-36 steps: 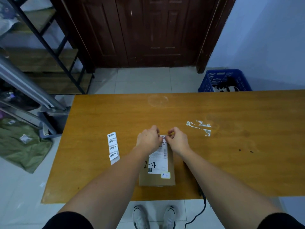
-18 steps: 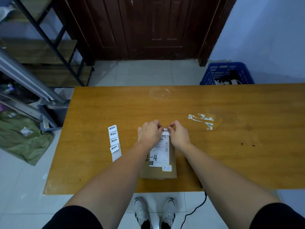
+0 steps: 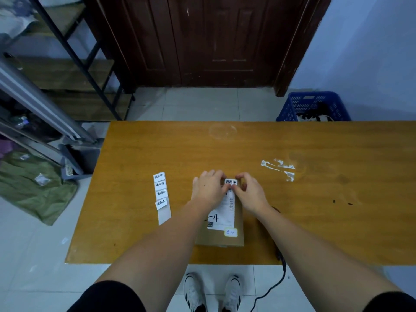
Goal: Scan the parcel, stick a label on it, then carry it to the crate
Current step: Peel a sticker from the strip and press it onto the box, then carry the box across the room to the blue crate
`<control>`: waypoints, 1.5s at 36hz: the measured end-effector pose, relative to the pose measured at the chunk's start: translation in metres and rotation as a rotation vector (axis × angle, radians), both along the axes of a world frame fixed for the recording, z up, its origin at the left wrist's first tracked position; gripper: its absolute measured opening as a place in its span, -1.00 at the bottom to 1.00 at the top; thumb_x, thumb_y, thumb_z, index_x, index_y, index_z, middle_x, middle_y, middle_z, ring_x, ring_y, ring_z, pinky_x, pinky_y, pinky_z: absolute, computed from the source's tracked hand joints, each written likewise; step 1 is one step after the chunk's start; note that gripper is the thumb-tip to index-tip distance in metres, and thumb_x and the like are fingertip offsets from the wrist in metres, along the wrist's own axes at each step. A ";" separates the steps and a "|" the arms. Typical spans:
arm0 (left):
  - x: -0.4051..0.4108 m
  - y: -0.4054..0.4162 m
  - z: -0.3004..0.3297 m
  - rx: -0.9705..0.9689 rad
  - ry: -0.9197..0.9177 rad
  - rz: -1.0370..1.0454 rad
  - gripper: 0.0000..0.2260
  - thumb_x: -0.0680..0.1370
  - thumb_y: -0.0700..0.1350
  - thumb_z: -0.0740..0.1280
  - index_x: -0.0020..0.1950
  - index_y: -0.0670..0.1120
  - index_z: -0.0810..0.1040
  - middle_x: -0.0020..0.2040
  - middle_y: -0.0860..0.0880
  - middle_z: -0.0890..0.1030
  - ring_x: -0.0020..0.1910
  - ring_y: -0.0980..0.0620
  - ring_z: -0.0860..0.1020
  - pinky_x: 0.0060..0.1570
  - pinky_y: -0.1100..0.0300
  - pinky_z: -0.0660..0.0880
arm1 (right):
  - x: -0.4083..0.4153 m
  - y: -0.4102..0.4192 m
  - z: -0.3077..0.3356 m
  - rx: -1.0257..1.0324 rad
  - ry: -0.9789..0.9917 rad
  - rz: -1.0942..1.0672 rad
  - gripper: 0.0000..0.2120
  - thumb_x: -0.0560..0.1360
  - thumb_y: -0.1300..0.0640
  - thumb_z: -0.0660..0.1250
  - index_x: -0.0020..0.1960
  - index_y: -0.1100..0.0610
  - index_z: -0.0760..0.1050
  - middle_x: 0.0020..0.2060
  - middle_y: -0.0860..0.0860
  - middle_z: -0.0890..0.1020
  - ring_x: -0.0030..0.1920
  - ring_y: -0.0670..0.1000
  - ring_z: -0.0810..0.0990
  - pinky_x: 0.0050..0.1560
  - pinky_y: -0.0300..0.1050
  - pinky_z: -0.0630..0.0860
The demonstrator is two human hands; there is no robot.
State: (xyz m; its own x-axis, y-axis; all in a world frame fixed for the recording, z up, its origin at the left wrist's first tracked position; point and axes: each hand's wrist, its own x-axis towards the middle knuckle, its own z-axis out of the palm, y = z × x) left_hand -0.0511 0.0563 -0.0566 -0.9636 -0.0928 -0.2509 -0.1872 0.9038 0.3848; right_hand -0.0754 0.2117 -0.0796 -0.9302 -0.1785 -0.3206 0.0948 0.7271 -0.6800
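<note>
A brown cardboard parcel (image 3: pixel 238 221) lies flat near the front edge of the wooden table (image 3: pixel 292 210), with a white shipping slip on top. A small white label (image 3: pixel 231 181) with black characters sits at the parcel's far end. My left hand (image 3: pixel 209 188) rests on the parcel just left of the label, fingertips at its edge. My right hand (image 3: pixel 248 192) is just right of it, thumb and fingers touching the label's right side. A blue plastic crate (image 3: pixel 292 104) stands on the floor beyond the table, at the back right.
A strip of several more white labels (image 3: pixel 161 192) lies left of the parcel. White tape residue (image 3: pixel 279 167) marks the table on the right. A black cable (image 3: pixel 279 273) hangs off the front edge. Metal shelving (image 3: pixel 56 64) and a green bag (image 3: pixel 33 185) stand left.
My hands have lowered the small label onto the far end of the parcel, and it now lies flat with its characters showing. The view has tilted slightly.
</note>
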 end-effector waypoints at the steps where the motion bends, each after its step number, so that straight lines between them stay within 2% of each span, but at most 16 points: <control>1: 0.001 0.001 0.000 0.000 0.004 0.006 -0.71 0.66 0.18 0.26 0.31 0.10 0.54 0.20 0.09 0.58 0.24 0.00 0.47 0.19 0.01 0.33 | 0.001 0.000 -0.001 0.000 -0.005 0.000 -0.67 0.60 -0.05 0.34 0.33 -0.01 0.48 0.14 0.00 0.57 0.01 -0.01 0.54 0.00 -0.06 0.48; 8: -0.010 -0.009 0.012 0.171 -0.086 0.059 -0.77 0.68 -0.06 0.28 0.30 0.04 0.63 0.12 0.02 0.69 0.09 -0.01 0.62 0.11 0.02 0.53 | -0.002 0.000 0.002 -0.002 -0.045 -0.041 -0.70 0.66 0.11 0.18 0.35 -0.02 0.51 0.27 0.05 0.61 0.18 0.05 0.58 0.16 -0.01 0.50; 12: -0.009 -0.023 0.026 0.294 -0.116 0.127 -0.71 0.66 -0.01 0.33 0.38 0.01 0.54 0.05 0.03 0.61 -0.01 0.02 0.59 -0.01 0.09 0.53 | 0.002 0.008 0.013 0.027 -0.032 -0.025 -0.59 0.67 -0.01 0.21 0.50 0.01 0.41 0.35 0.05 0.59 0.30 0.09 0.57 0.30 0.08 0.51; 15: 0.001 -0.047 0.034 0.081 -0.111 0.115 -0.74 0.64 0.09 0.30 0.26 -0.01 0.55 0.08 0.01 0.61 0.02 -0.03 0.59 0.07 -0.03 0.60 | 0.006 0.018 0.020 0.036 -0.102 -0.049 -0.50 0.67 -0.06 0.22 0.56 0.05 0.32 0.30 0.12 0.59 0.24 0.12 0.60 0.26 0.12 0.55; 18: 0.018 -0.065 0.045 -0.114 -0.225 0.084 -0.61 0.62 0.24 0.22 0.10 -0.06 0.56 -0.02 -0.03 0.63 -0.03 -0.08 0.62 0.01 -0.01 0.63 | 0.011 0.026 0.024 0.036 -0.194 -0.039 -0.52 0.71 -0.01 0.16 0.58 0.12 0.29 0.31 0.15 0.58 0.12 0.13 0.67 -0.02 -0.06 0.61; 19: 0.023 -0.068 0.046 -0.149 -0.308 0.060 -0.52 0.61 0.31 0.17 0.13 -0.08 0.58 0.00 -0.05 0.65 0.00 -0.09 0.63 0.04 0.01 0.62 | 0.014 0.027 0.025 0.042 -0.223 -0.029 -0.51 0.71 -0.02 0.16 0.58 0.14 0.29 0.35 0.15 0.57 0.10 0.13 0.69 -0.05 -0.10 0.60; 21: 0.035 -0.070 0.046 -0.179 -0.486 0.013 -0.31 0.57 0.44 0.07 0.32 -0.09 0.57 0.21 -0.09 0.66 0.18 -0.12 0.60 0.17 -0.02 0.55 | 0.020 0.029 0.026 0.075 -0.274 0.016 -0.44 0.69 -0.11 0.17 0.59 0.15 0.27 0.45 0.13 0.51 0.23 0.14 0.65 0.18 0.02 0.60; 24: 0.051 -0.063 0.043 -0.024 -0.671 0.036 -0.12 0.53 0.53 0.05 0.57 -0.10 0.40 0.53 -0.16 0.47 0.45 -0.19 0.46 0.38 -0.08 0.43 | 0.032 0.026 0.029 0.129 -0.393 0.095 -0.23 0.60 -0.32 0.20 0.61 0.16 0.22 0.54 0.12 0.40 0.43 0.14 0.49 0.41 0.11 0.46; 28: 0.065 -0.050 0.025 0.252 -0.764 0.177 -0.12 0.49 0.54 0.16 0.58 -0.08 0.40 0.58 -0.14 0.41 0.50 -0.18 0.42 0.45 -0.04 0.37 | 0.050 0.018 0.026 0.020 -0.518 0.085 -0.27 0.53 -0.30 0.35 0.53 0.11 0.35 0.46 0.04 0.51 0.34 0.07 0.54 0.26 -0.07 0.49; 32: 0.079 -0.042 0.004 0.379 -0.723 0.206 0.03 0.27 0.68 0.14 0.53 0.05 0.49 0.53 -0.07 0.50 0.42 -0.14 0.51 0.43 -0.08 0.42 | 0.067 0.016 0.003 -0.051 -0.584 -0.005 -0.35 0.48 -0.27 0.43 0.43 0.09 0.48 0.26 0.00 0.66 0.17 0.02 0.65 0.28 0.00 0.59; 36: 0.087 -0.039 0.004 0.360 -0.646 0.223 -0.02 0.36 0.66 0.06 0.44 -0.03 0.58 0.40 -0.13 0.59 0.27 -0.15 0.59 0.30 -0.05 0.52 | 0.079 0.010 -0.004 -0.162 -0.612 -0.104 -0.21 0.35 -0.40 0.41 0.43 0.06 0.50 0.22 -0.03 0.68 0.15 0.02 0.68 0.29 0.07 0.60; 39: 0.087 -0.041 0.016 0.367 -0.597 0.227 0.07 0.27 0.72 -0.03 0.31 -0.06 0.67 0.29 -0.16 0.66 0.17 -0.15 0.63 0.25 -0.05 0.55 | 0.077 0.007 0.004 -0.229 -0.589 -0.156 -0.20 0.36 -0.38 0.43 0.44 0.08 0.48 0.20 -0.01 0.69 0.11 0.03 0.70 0.27 0.09 0.61; 41: 0.080 -0.043 0.033 0.358 -0.552 0.230 -0.03 0.37 0.67 0.00 0.28 -0.08 0.68 0.29 -0.18 0.65 0.18 -0.17 0.62 0.22 -0.04 0.54 | 0.071 0.002 0.026 -0.283 -0.581 -0.213 -0.14 0.31 -0.39 0.46 0.43 0.10 0.43 0.20 0.00 0.67 0.10 0.04 0.70 0.22 0.08 0.63; 44: 0.064 -0.049 0.071 0.357 -0.498 0.241 -0.09 0.44 0.62 0.04 0.36 -0.06 0.64 0.36 -0.17 0.61 0.20 -0.17 0.59 0.23 -0.03 0.51 | 0.056 -0.005 0.068 -0.336 -0.609 -0.242 -0.24 0.37 -0.35 0.47 0.37 0.05 0.32 0.19 0.03 0.64 0.09 0.09 0.68 0.14 0.09 0.63; 48: 0.041 -0.064 0.132 0.484 -0.485 0.246 -0.17 0.49 0.55 0.11 0.52 -0.01 0.47 0.47 -0.11 0.53 0.34 -0.18 0.55 0.38 -0.07 0.45 | 0.028 -0.013 0.124 -0.350 -0.545 -0.193 -0.11 0.22 -0.41 0.51 0.36 0.06 0.35 0.15 0.07 0.69 0.09 0.14 0.72 0.22 0.20 0.63; 54: 0.030 -0.099 0.221 0.720 -0.311 0.341 -0.11 0.40 0.48 0.36 0.58 0.04 0.25 0.42 -0.05 0.52 0.30 -0.16 0.54 0.39 -0.23 0.43 | 0.001 -0.046 0.229 -0.423 -0.421 -0.053 -0.46 0.42 -0.30 0.45 0.25 0.03 0.57 0.06 0.10 0.77 0.13 0.19 0.72 0.32 0.25 0.56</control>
